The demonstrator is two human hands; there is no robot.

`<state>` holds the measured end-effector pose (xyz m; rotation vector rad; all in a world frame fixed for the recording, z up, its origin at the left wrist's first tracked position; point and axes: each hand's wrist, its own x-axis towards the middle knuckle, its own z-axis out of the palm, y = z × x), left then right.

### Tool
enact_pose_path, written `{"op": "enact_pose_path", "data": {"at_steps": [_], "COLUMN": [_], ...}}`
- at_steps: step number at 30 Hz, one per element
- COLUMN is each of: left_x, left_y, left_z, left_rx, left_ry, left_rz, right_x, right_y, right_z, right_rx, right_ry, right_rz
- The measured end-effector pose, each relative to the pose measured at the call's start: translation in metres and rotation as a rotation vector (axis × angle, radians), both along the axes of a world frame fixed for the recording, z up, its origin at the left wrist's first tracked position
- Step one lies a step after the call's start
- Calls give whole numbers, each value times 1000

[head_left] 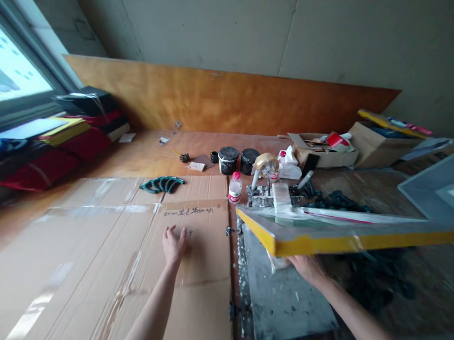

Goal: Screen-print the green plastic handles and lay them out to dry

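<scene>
My left hand (175, 244) is over the flattened cardboard (200, 269), fingers apart and nothing in them, just below a line of handwriting. My right hand (307, 268) is under the near edge of a raised yellow-edged frame (321, 243); its fingertips are hidden, and a crumpled pale piece (277, 263) shows beside them. Beneath the frame lies a flat grey board (281, 297) with a speckled left edge. Behind the frame stands a metal clamp mechanism (261, 195). Dark green curved pieces (162, 184) lie in a fanned row on the cardboard's far part.
A red-capped bottle (234, 188) stands by the cardboard's far right corner, with two black tubs (228, 161) behind it. An open carton (325, 152) sits at the back right. Dark tangled material (382, 277) lies right of the grey board. Red bundles (42, 167) are stacked at left.
</scene>
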<state>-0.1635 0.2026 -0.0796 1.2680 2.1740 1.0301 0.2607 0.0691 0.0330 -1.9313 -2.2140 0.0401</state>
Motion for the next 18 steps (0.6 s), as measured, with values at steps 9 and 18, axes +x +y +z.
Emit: {"op": "enact_pose_path", "data": {"at_steps": [9,18], "left_x": [111,182], "left_y": [-71,-92], "left_z": [128,254], "left_rx": [198,417], "left_ry": [-388,-791], "left_rz": [34,-224], "right_x": [23,92], "right_y": [18,20], "right_z": [-33,-11], "right_rx": [-36,170], "right_ry": [147,439], "right_rz": [741,451]}}
